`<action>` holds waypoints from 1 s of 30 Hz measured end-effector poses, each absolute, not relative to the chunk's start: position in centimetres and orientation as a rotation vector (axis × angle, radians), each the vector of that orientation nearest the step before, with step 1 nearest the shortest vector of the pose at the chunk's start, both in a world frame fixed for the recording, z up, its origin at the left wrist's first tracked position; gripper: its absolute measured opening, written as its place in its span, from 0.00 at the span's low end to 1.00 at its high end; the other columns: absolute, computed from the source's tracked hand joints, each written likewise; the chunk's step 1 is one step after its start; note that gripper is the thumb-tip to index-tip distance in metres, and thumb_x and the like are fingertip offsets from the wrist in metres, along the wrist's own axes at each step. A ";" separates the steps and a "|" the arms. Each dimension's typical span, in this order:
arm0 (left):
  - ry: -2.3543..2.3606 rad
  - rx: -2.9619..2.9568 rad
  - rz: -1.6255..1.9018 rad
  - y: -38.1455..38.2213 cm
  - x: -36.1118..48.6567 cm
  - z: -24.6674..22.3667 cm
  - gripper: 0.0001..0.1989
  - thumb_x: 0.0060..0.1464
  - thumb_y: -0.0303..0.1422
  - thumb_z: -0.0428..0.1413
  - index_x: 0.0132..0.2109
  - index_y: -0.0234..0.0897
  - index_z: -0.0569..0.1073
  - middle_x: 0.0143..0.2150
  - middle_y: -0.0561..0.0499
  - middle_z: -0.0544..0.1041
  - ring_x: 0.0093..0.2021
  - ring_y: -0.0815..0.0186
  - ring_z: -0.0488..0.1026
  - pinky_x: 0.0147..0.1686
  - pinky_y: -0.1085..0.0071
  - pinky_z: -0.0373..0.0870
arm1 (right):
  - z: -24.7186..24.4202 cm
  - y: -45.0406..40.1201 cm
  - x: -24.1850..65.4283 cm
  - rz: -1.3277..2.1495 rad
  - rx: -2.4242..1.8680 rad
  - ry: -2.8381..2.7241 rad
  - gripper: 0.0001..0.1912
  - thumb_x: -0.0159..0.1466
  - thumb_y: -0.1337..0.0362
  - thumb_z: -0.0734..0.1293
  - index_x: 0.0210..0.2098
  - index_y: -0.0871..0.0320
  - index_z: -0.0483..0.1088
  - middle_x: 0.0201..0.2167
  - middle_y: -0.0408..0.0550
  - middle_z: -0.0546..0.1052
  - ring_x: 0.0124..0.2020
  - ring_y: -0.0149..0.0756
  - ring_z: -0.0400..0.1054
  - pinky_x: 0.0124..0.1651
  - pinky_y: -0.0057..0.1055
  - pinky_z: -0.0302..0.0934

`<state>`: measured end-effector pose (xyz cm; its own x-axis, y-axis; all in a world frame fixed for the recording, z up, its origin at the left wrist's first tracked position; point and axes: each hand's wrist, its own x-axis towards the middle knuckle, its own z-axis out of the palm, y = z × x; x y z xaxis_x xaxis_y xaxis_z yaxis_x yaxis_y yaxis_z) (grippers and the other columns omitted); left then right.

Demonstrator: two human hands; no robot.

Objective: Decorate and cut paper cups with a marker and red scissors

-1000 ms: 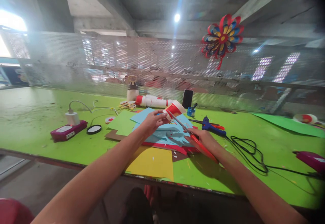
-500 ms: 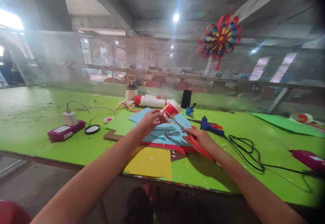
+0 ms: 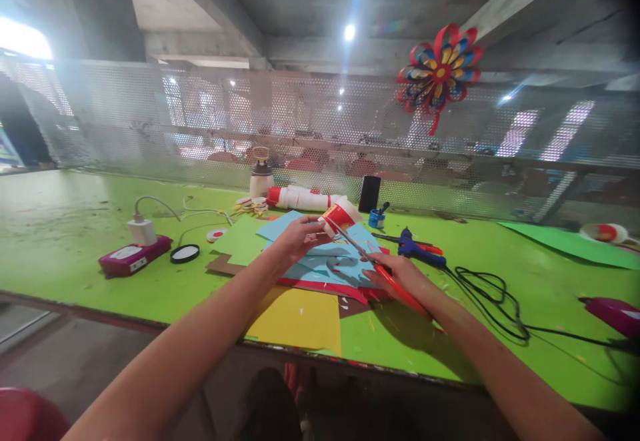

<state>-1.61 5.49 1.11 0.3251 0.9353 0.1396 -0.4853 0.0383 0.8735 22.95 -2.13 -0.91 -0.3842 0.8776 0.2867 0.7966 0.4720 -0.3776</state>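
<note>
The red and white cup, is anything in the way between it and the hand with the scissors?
Nothing visible blocks it. Only the scissors in the right hand span the gap, their blades right at the red and white cup in the left hand.

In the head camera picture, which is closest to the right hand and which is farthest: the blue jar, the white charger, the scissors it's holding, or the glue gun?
1. Scissors: in the right hand.
2. Glue gun: just beyond the hand.
3. Blue jar: farther back, left of the glue gun.
4. White charger: way over on the left.
</note>
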 end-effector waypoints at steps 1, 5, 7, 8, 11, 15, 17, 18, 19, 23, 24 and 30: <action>0.560 1.019 1.181 5.5 -1.6 1.1 0.04 0.53 0.22 0.60 0.36 0.29 0.72 0.31 0.43 0.79 0.31 0.62 0.78 0.45 0.58 0.74 | -0.9 -2.1 23.0 0.252 -1.395 -2.280 0.14 0.68 0.57 0.66 0.48 0.60 0.71 0.43 0.46 0.76 0.38 0.38 0.73 0.40 0.38 0.71; 0.575 1.027 1.196 5.3 -1.4 1.0 0.07 0.52 0.21 0.60 0.39 0.30 0.70 0.31 0.43 0.79 0.31 0.62 0.79 0.43 0.58 0.75 | -0.9 -2.0 23.0 0.287 -1.387 -2.283 0.13 0.68 0.58 0.66 0.47 0.60 0.72 0.41 0.45 0.77 0.37 0.36 0.73 0.39 0.37 0.70; 0.576 1.032 1.204 5.1 -1.3 1.1 0.09 0.52 0.20 0.60 0.39 0.31 0.69 0.31 0.43 0.79 0.31 0.62 0.79 0.42 0.59 0.75 | -0.8 -2.1 22.9 0.295 -1.376 -2.276 0.13 0.68 0.58 0.66 0.47 0.60 0.71 0.41 0.46 0.77 0.37 0.36 0.73 0.40 0.38 0.70; 0.573 1.036 1.207 5.1 -1.3 1.1 0.10 0.51 0.21 0.61 0.40 0.31 0.68 0.31 0.44 0.79 0.31 0.62 0.79 0.42 0.59 0.76 | -0.7 -2.2 22.9 0.297 -1.370 -2.271 0.14 0.68 0.58 0.66 0.47 0.60 0.71 0.41 0.46 0.77 0.37 0.36 0.73 0.40 0.38 0.70; 0.557 1.048 1.206 4.9 -1.3 1.3 0.12 0.51 0.21 0.61 0.40 0.32 0.67 0.32 0.44 0.79 0.32 0.61 0.80 0.42 0.59 0.76 | -0.5 -2.5 22.6 0.298 -1.366 -2.253 0.13 0.68 0.57 0.65 0.47 0.60 0.71 0.40 0.45 0.77 0.36 0.35 0.73 0.39 0.37 0.70; 0.558 1.062 1.220 4.9 -1.2 1.4 0.11 0.52 0.21 0.61 0.41 0.31 0.68 0.31 0.44 0.79 0.32 0.61 0.80 0.42 0.58 0.76 | -0.5 -2.7 22.4 0.306 -1.381 -2.229 0.14 0.68 0.57 0.65 0.46 0.60 0.72 0.39 0.45 0.77 0.35 0.35 0.73 0.38 0.37 0.70; 0.559 1.064 1.240 4.9 -1.1 1.3 0.10 0.52 0.22 0.61 0.41 0.31 0.68 0.32 0.44 0.79 0.32 0.61 0.79 0.42 0.57 0.77 | -0.5 -2.8 22.3 0.304 -1.385 -2.216 0.14 0.68 0.57 0.65 0.46 0.60 0.72 0.39 0.44 0.77 0.35 0.35 0.73 0.38 0.36 0.70; 0.559 1.065 1.249 5.0 -1.0 1.2 0.10 0.53 0.22 0.61 0.41 0.31 0.68 0.32 0.44 0.79 0.32 0.61 0.79 0.42 0.58 0.77 | -0.6 -2.9 22.2 0.301 -1.388 -2.208 0.14 0.68 0.57 0.65 0.46 0.60 0.72 0.39 0.44 0.77 0.35 0.35 0.73 0.38 0.36 0.70; 0.557 1.066 1.255 5.0 -0.9 1.2 0.10 0.53 0.22 0.61 0.41 0.31 0.68 0.32 0.44 0.79 0.32 0.62 0.79 0.42 0.58 0.77 | -0.6 -3.0 22.1 0.297 -1.394 -2.199 0.14 0.68 0.56 0.65 0.45 0.61 0.72 0.38 0.44 0.77 0.34 0.35 0.73 0.37 0.36 0.70; 0.546 1.065 1.264 5.0 -0.8 1.0 0.10 0.52 0.23 0.61 0.40 0.31 0.69 0.32 0.45 0.78 0.32 0.62 0.78 0.42 0.58 0.77 | -0.6 -3.4 21.6 0.266 -1.421 -2.166 0.14 0.68 0.56 0.65 0.45 0.61 0.72 0.39 0.44 0.77 0.35 0.36 0.73 0.38 0.37 0.70; 0.542 1.063 1.265 4.9 -0.8 1.0 0.10 0.51 0.23 0.61 0.40 0.31 0.69 0.32 0.44 0.78 0.32 0.62 0.78 0.42 0.58 0.76 | -0.6 -3.5 21.5 0.256 -1.427 -2.161 0.14 0.68 0.57 0.65 0.45 0.61 0.72 0.39 0.45 0.77 0.36 0.36 0.73 0.39 0.37 0.70; 0.511 1.061 1.244 5.0 -1.1 1.0 0.08 0.50 0.25 0.62 0.38 0.30 0.73 0.33 0.43 0.79 0.33 0.62 0.77 0.43 0.58 0.75 | -0.5 -3.7 21.5 0.231 -1.459 -2.166 0.14 0.68 0.57 0.65 0.46 0.60 0.72 0.41 0.46 0.77 0.38 0.37 0.73 0.41 0.38 0.70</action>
<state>-1.06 4.99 1.05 0.2964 0.9298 0.2181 -0.5082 -0.0398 0.8603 21.55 -3.67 -0.51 -0.2895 0.9024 0.3193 0.8149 0.4073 -0.4123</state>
